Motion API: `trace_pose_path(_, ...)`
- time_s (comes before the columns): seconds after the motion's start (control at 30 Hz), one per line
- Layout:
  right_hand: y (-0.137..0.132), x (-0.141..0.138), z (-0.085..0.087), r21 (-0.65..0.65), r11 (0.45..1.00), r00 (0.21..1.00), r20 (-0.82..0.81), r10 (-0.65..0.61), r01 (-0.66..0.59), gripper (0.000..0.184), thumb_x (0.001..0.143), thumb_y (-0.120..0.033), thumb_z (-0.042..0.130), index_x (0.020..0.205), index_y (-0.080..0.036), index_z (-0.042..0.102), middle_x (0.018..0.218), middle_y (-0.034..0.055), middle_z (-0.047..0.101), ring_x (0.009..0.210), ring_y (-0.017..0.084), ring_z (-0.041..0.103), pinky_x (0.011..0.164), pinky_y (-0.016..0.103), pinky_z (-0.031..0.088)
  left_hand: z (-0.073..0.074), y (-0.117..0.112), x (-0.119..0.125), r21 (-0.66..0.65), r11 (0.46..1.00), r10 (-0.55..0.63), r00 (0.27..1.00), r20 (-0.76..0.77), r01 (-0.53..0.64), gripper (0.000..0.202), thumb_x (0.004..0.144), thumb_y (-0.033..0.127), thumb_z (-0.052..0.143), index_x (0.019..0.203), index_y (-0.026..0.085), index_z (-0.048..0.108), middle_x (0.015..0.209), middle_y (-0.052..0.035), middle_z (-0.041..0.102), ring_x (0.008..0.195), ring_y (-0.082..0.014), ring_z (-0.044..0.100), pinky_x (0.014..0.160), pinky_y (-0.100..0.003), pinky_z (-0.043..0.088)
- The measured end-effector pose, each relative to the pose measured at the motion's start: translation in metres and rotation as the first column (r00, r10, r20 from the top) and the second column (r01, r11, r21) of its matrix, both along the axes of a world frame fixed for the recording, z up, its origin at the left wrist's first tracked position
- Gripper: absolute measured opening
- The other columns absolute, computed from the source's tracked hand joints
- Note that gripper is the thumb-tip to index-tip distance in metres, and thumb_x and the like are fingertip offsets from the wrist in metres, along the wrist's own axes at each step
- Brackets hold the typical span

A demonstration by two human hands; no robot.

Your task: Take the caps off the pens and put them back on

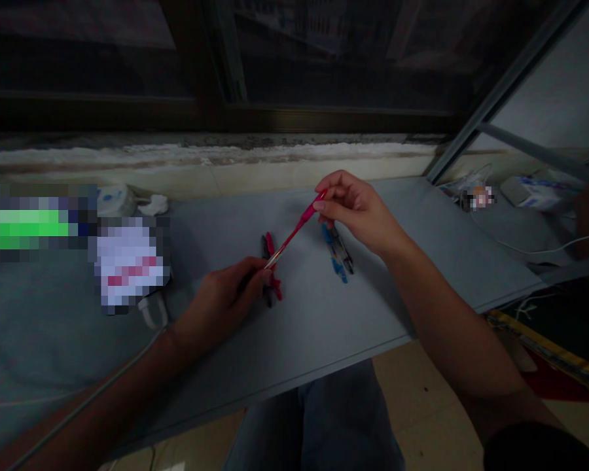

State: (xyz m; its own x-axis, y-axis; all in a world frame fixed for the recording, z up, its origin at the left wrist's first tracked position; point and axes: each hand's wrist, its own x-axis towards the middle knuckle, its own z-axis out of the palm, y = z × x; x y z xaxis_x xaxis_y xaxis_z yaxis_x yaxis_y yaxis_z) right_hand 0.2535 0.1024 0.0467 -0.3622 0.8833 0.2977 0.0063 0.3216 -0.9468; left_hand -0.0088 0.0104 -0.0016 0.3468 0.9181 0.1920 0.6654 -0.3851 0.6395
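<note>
A red pen [297, 230] is held slanting above the grey table [422, 261]. My right hand [356, 209] pinches its upper end with fingers closed. My left hand [226, 297] is closed around its lower, metal-tipped end. Under the pen, beside my left hand, a red pen and a dark pen [269, 252] lie on the table. A blue pen and a dark pen [338, 254] lie just below my right hand.
A white cable [150, 314] runs along my left forearm. Blurred packages [127, 265] and a white roll [112, 199] sit at the left. More cables and small boxes [535, 193] lie at the far right. A window ledge runs behind the table; my knees show below the front edge.
</note>
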Motion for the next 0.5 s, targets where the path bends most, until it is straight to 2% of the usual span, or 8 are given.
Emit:
trace_pose_path(0.23, 0.0062, 0.0025, -0.0042, -0.035, 0.999, 1.000, -0.002, 0.001, -0.001, 0.029, 0.081, -0.036, 0.082, 0.095, -0.018, 0.063, 0.080, -0.0011, 0.066, 0.065, 0.010, 0.060, 0.063, 0.024, 0.048, -0.0026, 0.0011, -0.0017, 0.000, 1.000, -0.022, 1.000, -0.009, 0.022, 0.035, 0.106, 0.042, 0.045, 0.109, 0.017, 0.070, 0.066, 0.0027, 0.067, 0.049, -0.0114, 0.054, 0.053, -0.022, 0.044)
trace_pose_path(0.5, 0.0073, 0.0043, -0.0037, -0.018, 0.999, 0.999, -0.003, -0.039, 0.039, 0.022, 0.084, -0.034, 0.076, 0.094, -0.019, 0.065, 0.078, -0.0012, 0.065, 0.064, 0.010, 0.059, 0.062, 0.024, 0.046, 0.0046, -0.0005, 0.0007, -0.004, 1.000, -0.012, 1.000, -0.017, 0.012, 0.038, 0.105, 0.044, 0.044, 0.106, 0.017, 0.071, 0.063, 0.0034, 0.064, 0.047, -0.0113, 0.051, 0.049, -0.022, 0.040)
